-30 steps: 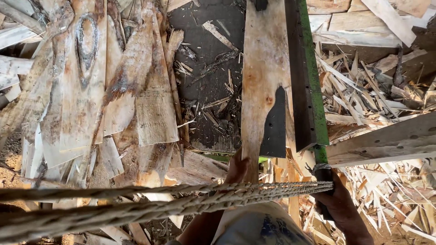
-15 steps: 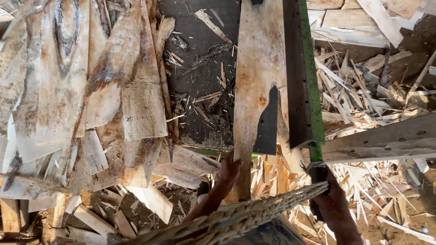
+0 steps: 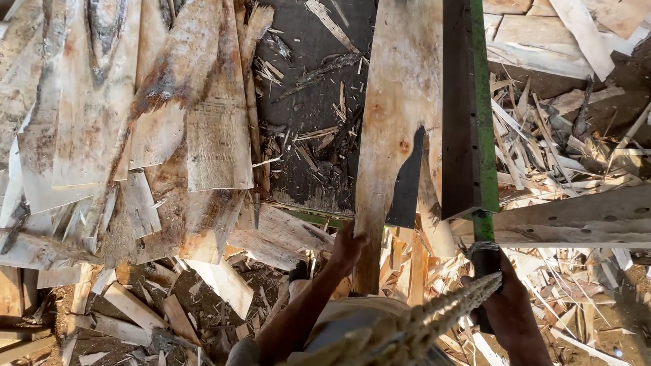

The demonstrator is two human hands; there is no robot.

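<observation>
A person's left hand (image 3: pixel 347 247) grips the near end of a veneer strip (image 3: pixel 397 122) running lengthwise away beside the blade (image 3: pixel 461 108); the right hand (image 3: pixel 505 305) (partly hidden by rope) appears closed around its dark handle (image 3: pixel 485 261).

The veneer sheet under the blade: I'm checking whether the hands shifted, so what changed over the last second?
The left hand moved from the sheet's bottom end to its left edge. The rope-like strand in the foreground swung from level to a steep slant. The veneer sheet stayed under the green-edged blade, and the right hand stayed on the handle.
</observation>
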